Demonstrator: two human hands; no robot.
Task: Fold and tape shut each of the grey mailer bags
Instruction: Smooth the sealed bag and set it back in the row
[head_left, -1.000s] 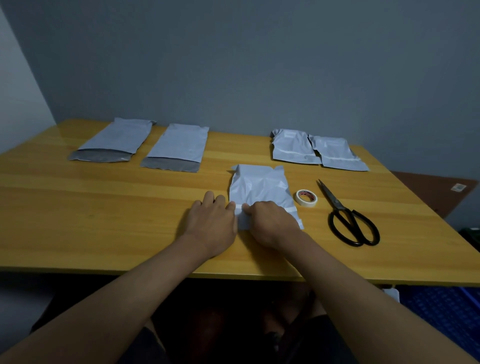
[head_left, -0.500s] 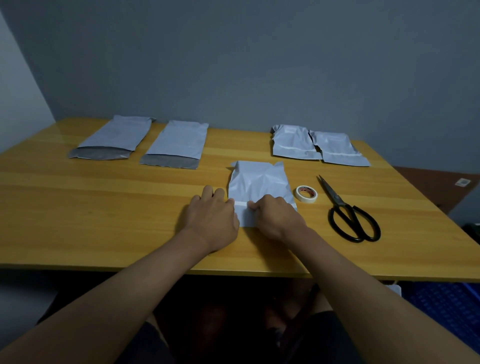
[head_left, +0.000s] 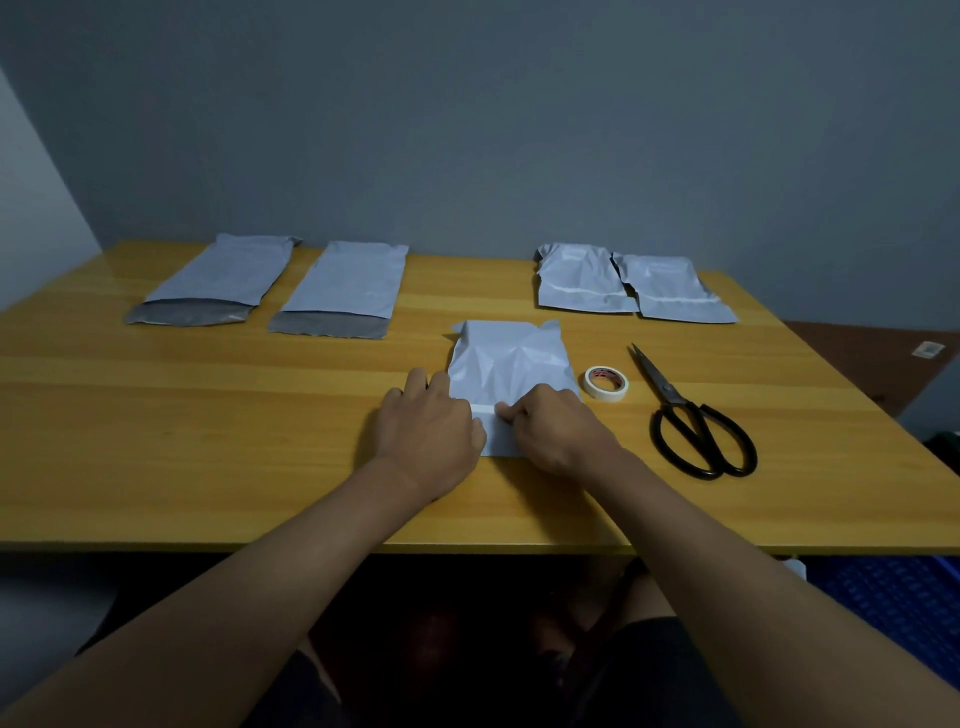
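A crumpled grey mailer bag (head_left: 511, 364) lies in the middle of the wooden table (head_left: 208, 431), its near end folded over with a white tape strip across the fold. My left hand (head_left: 427, 431) lies flat on the bag's left near corner. My right hand (head_left: 556, 431) presses its fingertips on the tape strip and covers the bag's right near corner. Two flat, open mailer bags (head_left: 218, 283) (head_left: 345, 288) lie at the back left. Two folded, taped bags (head_left: 579, 278) (head_left: 670, 288) lie at the back right.
A white tape roll (head_left: 606, 383) sits just right of the bag. Black scissors (head_left: 691, 421) lie shut further right, blades pointing away. A grey wall stands behind the table. A blue crate (head_left: 893, 597) is on the floor at the lower right.
The bag has slid a little toward the far side under both hands. My right fingertips now pinch down on the tape strip at the fold; my left hand stays flat.
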